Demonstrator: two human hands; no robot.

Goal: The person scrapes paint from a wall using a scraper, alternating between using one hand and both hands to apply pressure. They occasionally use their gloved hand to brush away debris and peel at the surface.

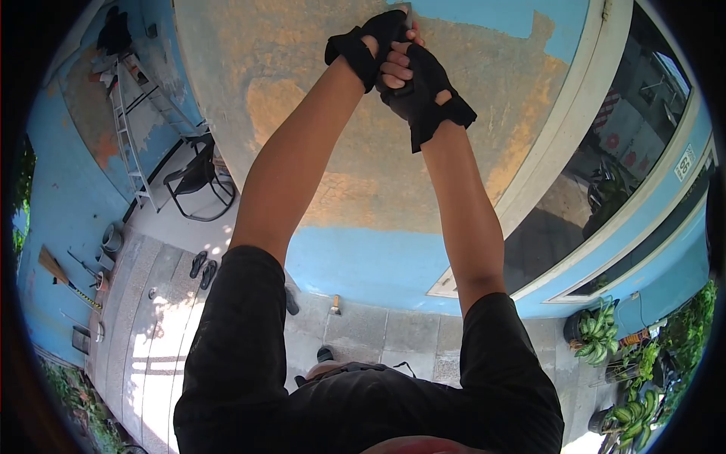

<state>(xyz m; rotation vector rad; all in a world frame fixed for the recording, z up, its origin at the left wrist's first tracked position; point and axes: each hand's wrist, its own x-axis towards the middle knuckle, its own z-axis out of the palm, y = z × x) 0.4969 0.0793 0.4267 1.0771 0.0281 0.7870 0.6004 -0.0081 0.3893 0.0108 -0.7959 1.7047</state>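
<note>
Both my hands are raised against the wall [325, 113], where blue paint is gone over a wide grey and orange patch. My left hand [384, 34], in a black fingerless glove, is closed around a narrow grey tool that looks like a scraper [409, 10]; only a sliver of it shows. Just below, my right hand [416, 79], gloved the same way, has its fingers curled and pressed against the left. Whatever lies inside the right fist is hidden. Blue paint [484, 15] borders the bare patch above the hands.
A framed glass pane [575, 181] is to the right, with potted plants [597, 333] below. On the floor lie a brush [336, 305] and sandals [203, 270]. At left stand a black chair [198, 178] and a ladder [127, 129], with a person [115, 32] near its top.
</note>
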